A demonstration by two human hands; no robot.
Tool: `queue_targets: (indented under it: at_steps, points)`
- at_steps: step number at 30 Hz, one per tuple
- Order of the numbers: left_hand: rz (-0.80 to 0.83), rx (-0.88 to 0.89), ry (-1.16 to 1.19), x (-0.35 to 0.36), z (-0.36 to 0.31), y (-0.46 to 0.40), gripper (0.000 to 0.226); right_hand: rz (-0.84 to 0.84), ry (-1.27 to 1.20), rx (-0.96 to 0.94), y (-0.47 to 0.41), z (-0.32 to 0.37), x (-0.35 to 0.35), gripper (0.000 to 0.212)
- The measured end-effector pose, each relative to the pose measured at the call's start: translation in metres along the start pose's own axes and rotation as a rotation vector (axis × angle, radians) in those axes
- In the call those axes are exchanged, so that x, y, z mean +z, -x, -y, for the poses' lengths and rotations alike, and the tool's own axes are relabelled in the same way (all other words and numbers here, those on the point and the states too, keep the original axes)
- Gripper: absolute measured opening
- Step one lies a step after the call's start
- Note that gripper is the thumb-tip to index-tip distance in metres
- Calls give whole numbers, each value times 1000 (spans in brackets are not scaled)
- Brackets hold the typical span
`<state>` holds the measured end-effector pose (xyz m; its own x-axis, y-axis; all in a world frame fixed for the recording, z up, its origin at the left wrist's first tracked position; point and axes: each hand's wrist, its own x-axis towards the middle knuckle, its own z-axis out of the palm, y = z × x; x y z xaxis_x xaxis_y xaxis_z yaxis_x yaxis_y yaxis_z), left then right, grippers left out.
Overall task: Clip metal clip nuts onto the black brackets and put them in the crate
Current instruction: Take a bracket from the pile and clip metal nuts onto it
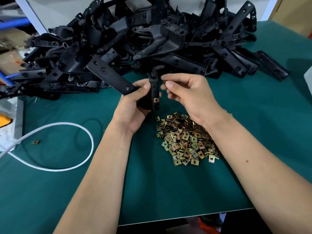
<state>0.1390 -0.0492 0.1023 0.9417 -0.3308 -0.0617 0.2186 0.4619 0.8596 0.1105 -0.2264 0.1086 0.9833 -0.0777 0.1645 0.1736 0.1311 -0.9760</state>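
Observation:
My left hand [133, 105] grips a black bracket [154, 92] upright above the green mat; one clip nut [156, 99] sits clipped on the bracket's lower end. My right hand [187, 95] pinches a small metal clip nut [163, 81] between thumb and fingertips, right beside the bracket's upper part. A heap of brass-coloured clip nuts [185, 139] lies on the mat just under my right wrist. A big pile of black brackets [135, 39] fills the far side of the table. No crate is in view.
A white cable [74, 129] loops over the green mat [168, 191] at the left, with one stray clip nut [35, 142] near it. A yellow object [4, 120] lies at the left edge. The table's front edge runs across at the bottom.

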Motion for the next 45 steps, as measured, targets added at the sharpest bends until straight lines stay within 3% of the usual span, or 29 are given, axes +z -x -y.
queue_targets:
  at_steps: [3, 8, 22, 45]
  points:
    - [1, 9, -20, 3, 0, 2, 10, -24, 53, -28, 1, 1, 2, 10]
    - [22, 10, -26, 4, 2, 2, 7, -52, 119, -11, 4, -1, 8, 18]
    - [3, 18, 69, 3, 3, 1, 7, -33, 39, 5, 3, -3, 8, 21]
    - [-21, -27, -151, 7, 5, 3, 17, -46, 131, 15, 7, -2, 10, 28]
